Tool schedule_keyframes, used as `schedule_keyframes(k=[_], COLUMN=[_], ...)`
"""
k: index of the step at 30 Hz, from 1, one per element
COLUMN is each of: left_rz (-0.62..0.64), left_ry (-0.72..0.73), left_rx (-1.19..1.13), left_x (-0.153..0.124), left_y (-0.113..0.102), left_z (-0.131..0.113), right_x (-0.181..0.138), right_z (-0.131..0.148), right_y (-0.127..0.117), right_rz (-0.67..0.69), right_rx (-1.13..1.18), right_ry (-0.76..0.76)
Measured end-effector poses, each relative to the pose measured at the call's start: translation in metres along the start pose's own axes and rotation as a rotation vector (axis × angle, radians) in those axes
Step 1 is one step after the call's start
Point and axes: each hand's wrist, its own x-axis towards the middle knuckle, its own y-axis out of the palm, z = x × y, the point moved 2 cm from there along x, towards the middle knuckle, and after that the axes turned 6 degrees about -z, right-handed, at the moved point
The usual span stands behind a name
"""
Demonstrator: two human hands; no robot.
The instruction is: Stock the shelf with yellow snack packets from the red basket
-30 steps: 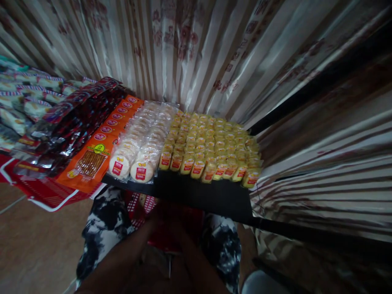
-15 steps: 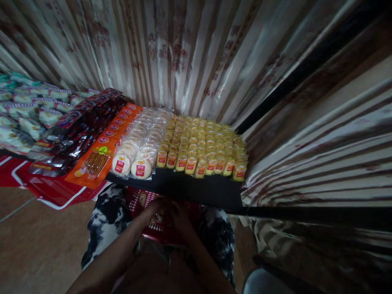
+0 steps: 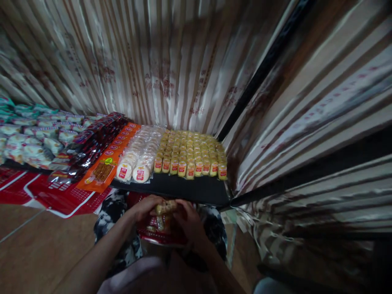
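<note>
My left hand [image 3: 149,207] and my right hand [image 3: 189,215] are close together above a red basket [image 3: 159,241] between my knees. Between them is a small bunch of yellowish wrapped snack packets [image 3: 166,207], with the fingers of both hands closed around its two ends. More small packets [image 3: 152,224] lie inside the basket, partly hidden by the hands. Just beyond, on a black shelf [image 3: 186,189], stand tight rows of yellow wrapped snack packets [image 3: 191,157] with red labels. Left of these are two rows of round white rice crackers [image 3: 141,173] in clear wrappers.
An orange pretzel-stick bag [image 3: 102,171], dark shiny packets [image 3: 88,143] and white bagged snacks [image 3: 39,134] line the shelf leftward. A red basket [image 3: 67,200] with white handles sits below. Pleated curtains [image 3: 171,61] and a dark pole [image 3: 260,73] stand behind and right.
Both hands have come up out of the basket, bringing the yellowish packets into sight between them. The view has shifted, so the shelf appears slightly lower and its right end farther left.
</note>
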Motion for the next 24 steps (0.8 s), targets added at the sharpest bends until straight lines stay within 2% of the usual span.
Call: schedule_keyframes(k=[3,6,10,13,15,19,22,24], left_rz=[0.109,0.235,0.427,0.506,0.509,0.439,0.399,0.367], left_ry=[0.008,-0.034,-0.169,-0.298,-0.359,-0.407,-0.374,-0.301], left_rx=[-0.085,-0.239,-0.438,-0.533,-0.577,-0.609,-0.629,-0.649], left_x=[-0.008,-0.011,-0.006,0.0,0.004,0.008,0.009,0.008], left_y=[0.013,0.031,0.055,0.068,0.073,0.075,0.076,0.077], left_z=[-0.017,-0.023,-0.009,0.005,0.009,0.006,-0.001,-0.006], right_x=[0.002,0.004,0.005,0.005,0.005,0.003,0.001,0.0], right_z=[0.003,0.008,0.019,0.024,0.023,0.013,0.005,0.002], right_y=[-0.015,-0.031,-0.049,-0.055,-0.057,-0.053,-0.049,-0.049], right_rz=[-0.034,-0.027,0.071,0.132,0.117,0.033,-0.035,-0.122], right_rx=[0.166,0.26,0.317,0.316,0.365,0.493,0.582,0.629], right_ry=[0.027,0.05,0.105,0.109,0.12,0.195,0.274,0.331])
